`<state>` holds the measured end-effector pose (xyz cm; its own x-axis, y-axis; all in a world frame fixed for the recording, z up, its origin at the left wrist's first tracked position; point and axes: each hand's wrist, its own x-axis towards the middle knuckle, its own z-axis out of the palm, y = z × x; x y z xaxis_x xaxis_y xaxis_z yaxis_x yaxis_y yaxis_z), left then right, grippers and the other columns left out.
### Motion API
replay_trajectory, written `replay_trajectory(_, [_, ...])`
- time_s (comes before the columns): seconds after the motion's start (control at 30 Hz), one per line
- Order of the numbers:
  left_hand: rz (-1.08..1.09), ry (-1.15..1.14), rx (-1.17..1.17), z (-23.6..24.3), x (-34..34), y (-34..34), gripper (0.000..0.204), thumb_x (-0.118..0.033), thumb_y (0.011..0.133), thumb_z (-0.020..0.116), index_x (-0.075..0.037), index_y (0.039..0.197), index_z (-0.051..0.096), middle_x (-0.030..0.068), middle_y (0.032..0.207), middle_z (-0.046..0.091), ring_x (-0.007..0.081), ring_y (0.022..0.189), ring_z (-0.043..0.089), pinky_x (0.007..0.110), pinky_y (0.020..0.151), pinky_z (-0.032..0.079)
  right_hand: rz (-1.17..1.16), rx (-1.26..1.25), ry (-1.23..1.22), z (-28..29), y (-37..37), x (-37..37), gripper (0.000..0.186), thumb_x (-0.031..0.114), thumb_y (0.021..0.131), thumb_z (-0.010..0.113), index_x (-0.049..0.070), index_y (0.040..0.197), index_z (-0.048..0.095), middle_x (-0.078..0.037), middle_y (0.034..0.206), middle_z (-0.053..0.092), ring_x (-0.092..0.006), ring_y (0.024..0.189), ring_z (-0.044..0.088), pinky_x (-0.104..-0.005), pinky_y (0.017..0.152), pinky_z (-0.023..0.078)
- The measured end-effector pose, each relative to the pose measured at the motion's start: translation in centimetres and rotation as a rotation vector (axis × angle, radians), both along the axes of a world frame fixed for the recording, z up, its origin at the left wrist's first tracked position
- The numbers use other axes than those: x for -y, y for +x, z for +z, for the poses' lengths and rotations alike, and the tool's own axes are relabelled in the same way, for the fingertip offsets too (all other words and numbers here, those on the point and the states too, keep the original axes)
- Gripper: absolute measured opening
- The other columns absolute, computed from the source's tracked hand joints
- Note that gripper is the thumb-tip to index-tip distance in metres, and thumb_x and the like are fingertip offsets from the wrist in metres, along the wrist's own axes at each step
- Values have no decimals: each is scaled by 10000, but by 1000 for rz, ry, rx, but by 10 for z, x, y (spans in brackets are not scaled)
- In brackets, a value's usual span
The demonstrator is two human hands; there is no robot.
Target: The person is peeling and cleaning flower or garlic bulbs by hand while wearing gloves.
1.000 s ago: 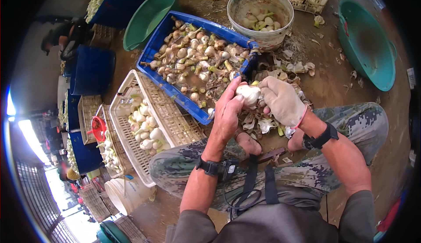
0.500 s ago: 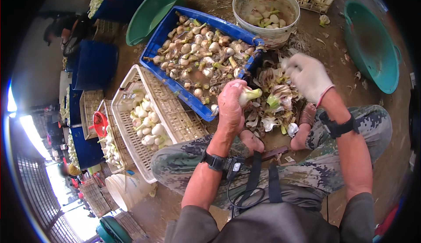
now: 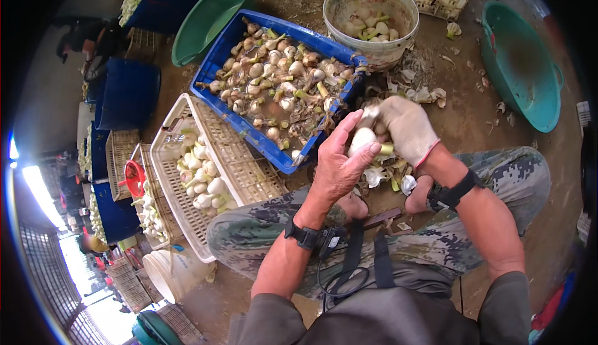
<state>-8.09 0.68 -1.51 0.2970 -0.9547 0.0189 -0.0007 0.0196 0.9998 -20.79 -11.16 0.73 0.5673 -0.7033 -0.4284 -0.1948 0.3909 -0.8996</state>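
Note:
My bare left hand (image 3: 336, 161) cradles a white garlic bulb (image 3: 362, 140) between thumb and fingers, its short green stem pointing right. Against the bulb's far side presses my right hand (image 3: 408, 128), in a pale glove with the fingers curled in. Blurred fingertips hide what they pinch there, perhaps a bit of skin. Just ahead, a blue tub (image 3: 233, 134) holds many unpeeled garlic bulbs (image 3: 272, 71) in murky water. Below my hands, a heap of peeled garlic skins (image 3: 375, 177) lies between my feet.
At left, a cream plastic crate (image 3: 163, 158) contains cleaned bulbs (image 3: 202, 180). A dirty white bucket (image 3: 372, 55) with some bulbs stands beyond the tub. Green basins (image 3: 208, 18) sit at far left and far right. A white bucket (image 3: 171, 273) lies tipped near my left knee.
My gloved right hand has come left from above the skin heap to the bulb. The left hand has turned, bringing its thumb across the bulb. The whole view has shifted slightly.

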Motion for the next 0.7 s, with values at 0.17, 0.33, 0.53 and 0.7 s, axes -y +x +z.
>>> replay_trajectory(0.17, [70,-104,-722,2,4,3,540,-144,965,557,23,1421,319,184,1337,491,296,1084,611,401,943,509,-190,302,183,4,2,2,233,198,991,484,-8,938,578,-63,751,597,-135,616,576,-292,595,525])
replay_trajectory(0.33, [145,-104,-958,1,8,13,410,-297,1004,476,-25,1304,409,221,1260,533,363,1056,623,419,890,558,-401,270,105,-11,-6,17,251,226,968,551,-19,978,607,-94,765,618,-170,666,612,-325,619,532])
replay_trajectory(0.53, [304,-25,-782,-7,10,11,367,-303,1032,423,-31,1278,432,191,1192,585,297,1036,626,399,878,548,256,-250,-665,14,-1,-1,386,368,793,748,14,921,662,-164,871,674,-295,816,653,-360,731,509])
replay_trajectory(0.7, [290,38,-689,-19,5,-2,334,-257,1007,504,-27,1247,466,121,1130,611,204,997,625,340,871,537,282,-219,-826,5,7,-14,331,314,832,718,7,847,596,-189,810,627,-377,763,614,-415,660,479])
